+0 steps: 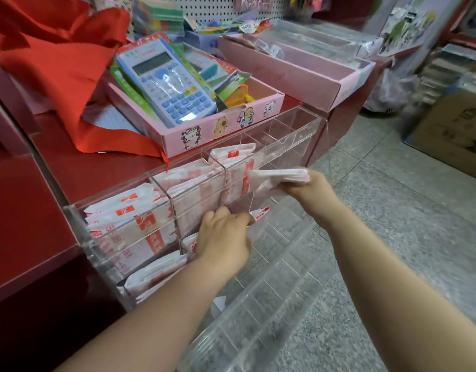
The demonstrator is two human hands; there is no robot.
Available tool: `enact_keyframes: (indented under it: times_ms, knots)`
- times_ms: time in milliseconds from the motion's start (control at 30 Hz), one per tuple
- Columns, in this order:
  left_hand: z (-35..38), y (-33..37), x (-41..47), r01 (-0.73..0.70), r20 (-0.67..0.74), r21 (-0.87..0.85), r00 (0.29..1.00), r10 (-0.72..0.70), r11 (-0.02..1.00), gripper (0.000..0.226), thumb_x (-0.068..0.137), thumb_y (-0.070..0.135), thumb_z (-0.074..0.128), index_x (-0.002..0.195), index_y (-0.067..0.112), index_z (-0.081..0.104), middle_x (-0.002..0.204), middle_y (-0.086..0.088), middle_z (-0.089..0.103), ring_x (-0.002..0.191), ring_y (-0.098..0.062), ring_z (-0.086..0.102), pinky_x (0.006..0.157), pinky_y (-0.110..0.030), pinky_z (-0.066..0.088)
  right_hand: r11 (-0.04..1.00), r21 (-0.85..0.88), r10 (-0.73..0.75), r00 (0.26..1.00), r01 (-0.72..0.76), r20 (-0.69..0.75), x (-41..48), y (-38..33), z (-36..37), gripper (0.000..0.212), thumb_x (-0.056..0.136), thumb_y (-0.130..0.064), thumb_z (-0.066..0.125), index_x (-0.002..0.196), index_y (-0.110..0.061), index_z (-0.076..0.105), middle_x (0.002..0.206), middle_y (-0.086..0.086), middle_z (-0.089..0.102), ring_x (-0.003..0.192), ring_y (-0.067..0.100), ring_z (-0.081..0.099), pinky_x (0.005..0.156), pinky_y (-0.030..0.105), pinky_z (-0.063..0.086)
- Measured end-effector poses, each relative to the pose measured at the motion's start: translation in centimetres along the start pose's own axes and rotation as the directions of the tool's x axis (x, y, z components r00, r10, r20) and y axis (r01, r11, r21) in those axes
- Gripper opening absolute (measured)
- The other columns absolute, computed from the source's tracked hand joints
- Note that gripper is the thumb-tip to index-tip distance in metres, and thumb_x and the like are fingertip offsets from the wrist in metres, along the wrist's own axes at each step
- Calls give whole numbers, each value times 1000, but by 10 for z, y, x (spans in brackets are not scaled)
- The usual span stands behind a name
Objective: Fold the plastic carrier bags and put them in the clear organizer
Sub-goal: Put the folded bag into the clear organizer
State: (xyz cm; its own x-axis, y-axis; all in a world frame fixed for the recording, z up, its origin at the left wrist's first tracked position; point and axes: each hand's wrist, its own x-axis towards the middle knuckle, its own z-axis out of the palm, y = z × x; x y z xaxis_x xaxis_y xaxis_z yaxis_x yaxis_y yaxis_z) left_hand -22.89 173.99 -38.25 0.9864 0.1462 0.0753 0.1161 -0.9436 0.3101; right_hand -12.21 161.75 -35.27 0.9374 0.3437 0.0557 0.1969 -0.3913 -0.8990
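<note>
A clear acrylic organizer [293, 127] with divided compartments hangs at the edge of a red counter. Its left compartments hold folded white-and-red plastic carrier bags [124, 216]; the right ones look empty. My right hand [309, 183] grips a folded white-and-red bag [274, 177] at the front of a middle compartment. My left hand [223, 240] rests against the organizer's front wall lower down, fingers curled at a compartment edge; whether it grasps a bag is hidden.
A pink box [220, 124] with a packaged blue calculator [167, 81] sits behind the organizer. Red cloth [57, 65] lies on the red counter [97, 167]. A longer pink tray [298, 73] stands further back. A cardboard box [454, 130] is on the speckled floor at right.
</note>
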Motion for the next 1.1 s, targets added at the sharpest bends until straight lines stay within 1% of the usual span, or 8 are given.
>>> enact_keyframes:
  times_ms: [133, 367, 467, 567, 633, 833, 967, 1100]
  knots:
    - [0, -1, -1, -11, 3, -5, 1000, 11, 1000, 38, 92, 25, 47, 130, 29, 45, 119, 7, 57, 117, -14, 37, 81, -25, 16, 971, -232, -32, 989, 66, 145, 6, -4, 10, 14, 81, 6, 58, 91, 3, 67, 77, 7, 60, 63, 7, 52, 61, 17, 42]
    - [0, -3, -3, -26, 11, -52, 1000, 27, 998, 39, 94, 27, 46, 133, 27, 42, 127, 6, 53, 119, -15, 38, 90, -24, 22, 729, -658, 71, 936, 186, 343, 14, -12, 28, 15, 85, -13, 56, 95, -4, 64, 87, 7, 58, 91, 24, 53, 83, 31, 35]
    - [2, -5, -2, -25, -5, -56, 1000, 25, 998, 38, 94, 26, 46, 131, 27, 44, 127, 7, 54, 119, -14, 39, 89, -24, 21, 822, -548, 59, 933, 156, 354, 14, -7, 27, 19, 80, -16, 65, 98, -12, 59, 93, 3, 63, 94, 22, 57, 90, 35, 39]
    - [4, -6, -2, -30, -12, -73, 999, 29, 997, 36, 94, 24, 46, 130, 27, 45, 125, 8, 55, 117, -14, 39, 87, -23, 19, 974, -216, 1, 957, 64, 290, 11, -4, 15, 24, 79, 3, 60, 76, -18, 50, 72, -4, 56, 66, 7, 53, 66, 20, 42]
    - [4, -6, -2, -30, -18, -83, 999, 28, 996, 36, 94, 23, 46, 129, 27, 45, 124, 8, 56, 117, -14, 40, 86, -24, 19, 987, -153, -1, 967, 42, 255, 11, -2, 7, 30, 80, 8, 58, 67, -19, 56, 61, -9, 59, 57, 0, 54, 65, 18, 46]
    - [4, -5, -3, -21, -8, -68, 1000, 20, 997, 36, 95, 25, 45, 131, 28, 43, 127, 9, 54, 116, -14, 40, 88, -25, 20, 864, -466, -106, 973, 191, 203, 11, -5, 20, 12, 79, -8, 64, 71, -15, 70, 72, 1, 69, 81, 18, 60, 97, 38, 37]
    - [3, -4, -6, -28, -23, -31, 999, 27, 999, 38, 96, 26, 42, 134, 28, 41, 129, 8, 53, 118, -14, 38, 89, -24, 19, 617, -696, -240, 930, 367, 278, 11, -10, 17, 13, 83, -11, 56, 86, -6, 68, 86, 9, 67, 93, 22, 49, 75, 25, 22]
    - [2, -4, -6, -21, -25, -40, 999, 20, 999, 41, 95, 22, 43, 135, 29, 41, 129, 8, 52, 120, -14, 38, 90, -23, 20, 595, -699, -163, 911, 396, 378, 9, -19, 15, 21, 82, -18, 57, 65, -21, 44, 68, -6, 46, 86, 19, 36, 71, 28, 16]
